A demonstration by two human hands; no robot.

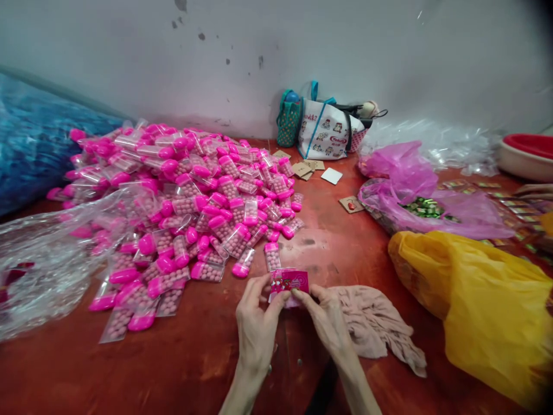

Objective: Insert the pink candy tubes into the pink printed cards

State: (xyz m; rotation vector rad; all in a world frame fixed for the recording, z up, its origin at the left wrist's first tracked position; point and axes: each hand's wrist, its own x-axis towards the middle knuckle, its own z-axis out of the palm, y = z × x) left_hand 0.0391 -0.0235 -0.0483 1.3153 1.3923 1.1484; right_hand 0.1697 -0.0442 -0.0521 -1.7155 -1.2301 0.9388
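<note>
My left hand (256, 323) and my right hand (325, 314) meet low in the middle of the head view, both pinching a small pink printed packet (288, 282) between thumb and fingers. Just beyond the packet lies a big heap of pink-capped candy tubes in clear sleeves (190, 202), spread over the red floor (328, 236). One loose tube (272, 255) lies closest to my fingers. A crumpled beige cloth (375, 323) rests right of my right hand.
A yellow plastic bag (488, 311) fills the lower right. A pink plastic bag (415, 190) holds small green items. Clear plastic sheeting (38, 259) lies left, a blue sack (30, 144) behind it. Handbags (324, 129) stand against the wall; a red-rimmed basin (527, 153) sits far right.
</note>
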